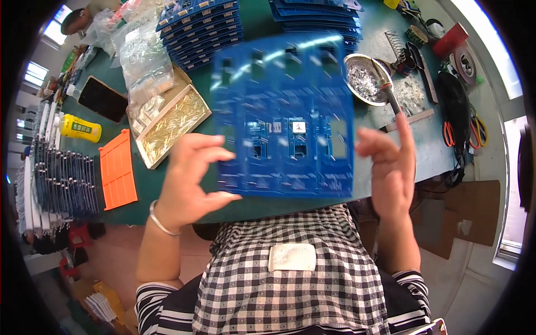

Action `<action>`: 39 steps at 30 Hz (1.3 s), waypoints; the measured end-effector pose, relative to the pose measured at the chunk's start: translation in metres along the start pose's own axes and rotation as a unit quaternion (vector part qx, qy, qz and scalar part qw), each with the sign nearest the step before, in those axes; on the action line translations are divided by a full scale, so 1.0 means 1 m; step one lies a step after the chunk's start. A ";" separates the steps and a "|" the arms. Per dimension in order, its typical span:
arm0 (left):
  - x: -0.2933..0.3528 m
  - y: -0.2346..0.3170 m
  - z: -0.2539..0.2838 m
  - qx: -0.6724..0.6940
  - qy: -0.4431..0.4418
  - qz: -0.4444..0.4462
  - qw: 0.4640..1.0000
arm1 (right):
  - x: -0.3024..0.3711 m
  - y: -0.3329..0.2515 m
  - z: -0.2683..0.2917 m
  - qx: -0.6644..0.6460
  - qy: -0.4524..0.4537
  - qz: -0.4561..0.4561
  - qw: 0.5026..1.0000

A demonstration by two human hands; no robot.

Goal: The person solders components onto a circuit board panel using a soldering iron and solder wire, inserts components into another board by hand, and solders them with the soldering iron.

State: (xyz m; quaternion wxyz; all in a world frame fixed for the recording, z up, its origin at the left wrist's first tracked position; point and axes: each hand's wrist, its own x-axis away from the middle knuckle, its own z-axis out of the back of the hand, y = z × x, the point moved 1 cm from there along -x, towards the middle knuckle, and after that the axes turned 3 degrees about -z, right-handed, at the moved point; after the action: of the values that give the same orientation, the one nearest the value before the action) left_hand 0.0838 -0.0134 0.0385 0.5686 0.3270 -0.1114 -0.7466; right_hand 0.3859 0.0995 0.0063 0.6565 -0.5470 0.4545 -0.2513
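Observation:
A large blue circuit board panel [282, 106] hangs in front of me above the table's near edge, blurred by motion. It carries rows of cut-outs and a small white square part [299, 128]. My left hand [192, 178] grips its lower left edge, thumb at the bottom corner and fingers at the side. My right hand [391, 167] is just off the panel's right edge, index finger raised and the others bent apart. The handle of a soldering iron [393, 100] meets that raised fingertip in view; whether they touch I cannot tell. The iron's front end lies over a metal bowl [349, 84].
Behind the panel stand two stacks of blue boards [201, 33]. To the left are a cardboard tray of thin metal pins [173, 125], an orange plate [118, 170], a yellow bottle [81, 129] and a phone [103, 99]. Scissors [474, 131] lie right. A person [84, 19] is far left.

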 end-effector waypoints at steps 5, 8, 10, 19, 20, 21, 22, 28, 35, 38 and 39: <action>0.061 -0.027 0.029 0.232 0.167 0.090 0.954 | -0.001 0.006 -0.026 0.494 -0.193 0.075 0.845; 0.108 -0.031 0.022 0.344 0.252 0.150 0.892 | 0.019 0.024 -0.041 0.543 -0.204 0.063 0.812; 0.121 -0.025 0.019 0.435 0.276 0.174 0.839 | 0.020 0.036 -0.041 0.527 -0.189 0.064 0.826; 0.115 0.001 -0.029 0.654 0.187 0.124 0.722 | -0.010 0.044 -0.042 0.552 -0.034 0.106 0.827; 0.120 0.004 -0.035 0.679 0.179 0.098 0.705 | -0.011 0.041 -0.044 0.460 -0.052 0.116 0.879; 0.124 0.006 -0.038 0.702 0.167 0.072 0.688 | -0.006 0.036 -0.051 0.346 -0.074 0.061 0.933; 0.128 0.009 -0.042 0.712 0.165 0.061 0.680 | -0.001 0.036 -0.058 0.156 -0.116 -0.058 0.979; 0.158 0.026 -0.062 0.762 0.152 0.104 0.621 | 0.021 0.029 -0.080 -0.348 -0.238 -0.380 0.823; 0.188 0.030 -0.072 0.795 0.177 0.136 0.564 | 0.023 0.043 -0.088 -0.336 -0.238 -0.421 0.808; 0.200 0.030 -0.067 0.764 0.187 0.198 0.584 | 0.019 0.050 -0.090 -0.316 -0.235 -0.430 0.813; 0.204 0.027 -0.065 0.766 0.192 0.198 0.581 | 0.017 0.049 -0.092 -0.313 -0.237 -0.433 0.811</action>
State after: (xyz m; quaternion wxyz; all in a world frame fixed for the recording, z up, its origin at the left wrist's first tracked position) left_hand 0.1158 -0.1973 -0.0701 0.2494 0.7465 -0.5921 -0.1734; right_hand 0.3050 0.0535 -0.0449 0.3605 -0.9057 0.0546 -0.2163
